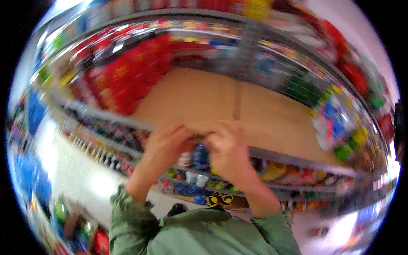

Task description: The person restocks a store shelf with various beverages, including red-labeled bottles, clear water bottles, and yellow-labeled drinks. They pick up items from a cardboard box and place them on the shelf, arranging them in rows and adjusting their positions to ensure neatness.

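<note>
My left hand (170, 140) and my right hand (226, 140) are raised close together in front of me, fingers bent inward and their tips nearly meeting. The picture is blurred, and whether something thin lies between the fingertips cannot be told. Beyond both hands spreads a light wooden shelf board (197, 95). Red packages (127, 76) are stacked on its left part. Toward the right end of the board stand colourful packs in white, blue and green (334, 121). A dark blue item (200, 156) shows below, between my wrists.
Lower shelves (280, 188) under the board hold many small goods. A grey upright (250, 47) and upper shelves with goods rise behind. The pale tiled floor (98, 181) shows at lower left, with more goods (76, 223) beyond it.
</note>
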A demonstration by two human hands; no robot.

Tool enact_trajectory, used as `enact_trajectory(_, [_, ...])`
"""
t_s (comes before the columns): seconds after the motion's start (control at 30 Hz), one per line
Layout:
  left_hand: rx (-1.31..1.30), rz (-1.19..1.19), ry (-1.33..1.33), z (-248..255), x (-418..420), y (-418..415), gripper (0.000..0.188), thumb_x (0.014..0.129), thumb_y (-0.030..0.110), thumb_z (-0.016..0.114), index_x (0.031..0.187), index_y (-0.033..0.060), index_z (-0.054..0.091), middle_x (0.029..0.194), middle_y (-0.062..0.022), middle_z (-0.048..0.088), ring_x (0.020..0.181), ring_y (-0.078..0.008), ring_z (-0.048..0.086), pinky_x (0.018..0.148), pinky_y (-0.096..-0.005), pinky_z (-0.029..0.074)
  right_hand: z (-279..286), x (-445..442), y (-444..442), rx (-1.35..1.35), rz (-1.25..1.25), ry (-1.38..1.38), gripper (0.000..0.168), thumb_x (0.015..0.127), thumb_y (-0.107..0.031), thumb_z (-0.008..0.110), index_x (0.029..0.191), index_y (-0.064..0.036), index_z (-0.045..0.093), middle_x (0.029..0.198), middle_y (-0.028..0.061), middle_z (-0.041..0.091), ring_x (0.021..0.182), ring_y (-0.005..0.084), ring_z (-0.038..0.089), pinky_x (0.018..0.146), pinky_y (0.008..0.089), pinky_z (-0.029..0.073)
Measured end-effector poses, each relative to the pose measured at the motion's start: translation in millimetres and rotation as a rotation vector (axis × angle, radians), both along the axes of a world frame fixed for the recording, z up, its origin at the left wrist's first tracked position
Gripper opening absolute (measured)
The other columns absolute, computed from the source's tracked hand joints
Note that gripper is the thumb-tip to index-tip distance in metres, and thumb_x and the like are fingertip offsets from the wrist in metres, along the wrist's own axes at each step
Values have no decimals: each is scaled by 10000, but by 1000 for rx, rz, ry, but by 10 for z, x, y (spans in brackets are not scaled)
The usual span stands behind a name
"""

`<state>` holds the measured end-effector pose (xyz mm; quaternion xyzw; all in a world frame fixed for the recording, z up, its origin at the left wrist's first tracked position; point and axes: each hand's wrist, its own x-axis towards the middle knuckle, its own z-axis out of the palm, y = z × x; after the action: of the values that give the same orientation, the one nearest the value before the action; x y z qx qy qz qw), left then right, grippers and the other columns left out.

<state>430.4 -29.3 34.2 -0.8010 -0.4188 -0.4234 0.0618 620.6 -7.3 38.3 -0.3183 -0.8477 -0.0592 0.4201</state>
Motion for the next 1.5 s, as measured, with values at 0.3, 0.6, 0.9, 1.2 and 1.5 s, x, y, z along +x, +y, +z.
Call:
enact_trajectory(0.3, [50,-29,328,118,-724,24,235,692,102,629,925,94,597,893,-44,553,887,-250,539,792,-368,434,26,-545,-80,85,-100,-90,100,649,-85,687,735,-85,637,867,54,560,896,267,528,847,435,377])
enact_trajectory(0.6, [77,139,318,104,-2145,58,250,688,47,622,936,77,624,913,-55,576,900,-257,567,778,-382,469,-121,-2006,153,142,-15,-168,129,689,-103,587,812,-63,593,841,74,530,854,252,521,793,400,385])
enact_trajectory(0.9, [170,167,341,-29,-3199,246,290,668,87,635,958,78,622,918,-53,571,892,-245,571,752,-364,486,-233,-3134,76,196,-147,-133,253,757,-108,593,983,-10,651,877,77,521,868,231,526,799,386,407])
enact_trajectory(1.2, [287,81,10,-402,-3195,256,409,639,-72,679,1030,51,673,1066,-85,629,948,-292,628,763,-374,537,-414,-3177,-14,217,-334,-125,397,763,-122,608,1150,-54,658,1086,57,559,1034,235,541,907,434,385])
enact_trajectory(1.5, [320,214,-54,-503,-3259,311,414,702,-73,688,1099,42,671,1122,-103,638,1015,-305,609,863,-391,500,-583,-3048,-41,259,-430,-55,371,775,-89,631,1143,-112,671,1132,36,570,1090,214,535,960,446,348])
